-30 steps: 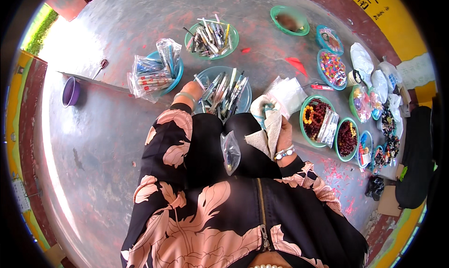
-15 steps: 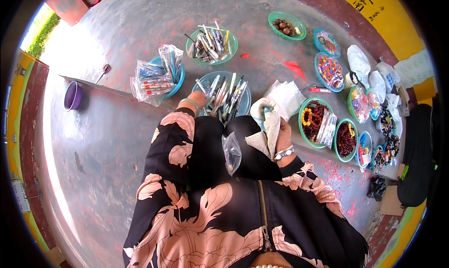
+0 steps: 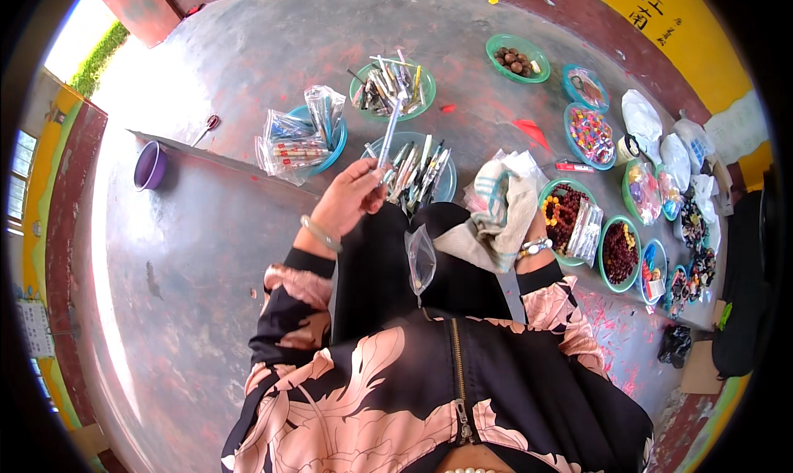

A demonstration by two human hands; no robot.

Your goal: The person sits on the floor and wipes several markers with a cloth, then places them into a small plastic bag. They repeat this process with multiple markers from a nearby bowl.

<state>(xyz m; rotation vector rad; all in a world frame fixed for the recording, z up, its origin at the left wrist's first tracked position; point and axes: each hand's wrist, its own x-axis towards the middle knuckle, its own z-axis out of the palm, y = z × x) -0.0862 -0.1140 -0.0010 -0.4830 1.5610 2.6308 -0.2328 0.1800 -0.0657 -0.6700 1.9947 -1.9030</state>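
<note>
My left hand (image 3: 349, 194) is closed round the lower end of a slim pale pen (image 3: 389, 134), raised and pointing away from me. Just behind it, a blue-green basket (image 3: 453, 180) holds several loose pens. In my right hand (image 3: 535, 228) is a light towel (image 3: 504, 217) with blue-green stripes; the cloth covers most of the fingers. A small clear plastic bag (image 3: 420, 262) lies on my lap between my legs. Beyond the first basket stands a green basket (image 3: 429, 97) with more pens.
Packaged pens (image 3: 289, 147) fill a blue basket at the left. A purple bucket (image 3: 149, 166) stands on the lower floor, beside a raised step edge (image 3: 223, 157). To the right are baskets of dark red beads (image 3: 618, 254), colourful small pieces (image 3: 589, 134) and white bags (image 3: 642, 118).
My left hand has come up out of the near basket with a pen and moved right. The towel in my right hand has spread out more. The view has shifted slightly.
</note>
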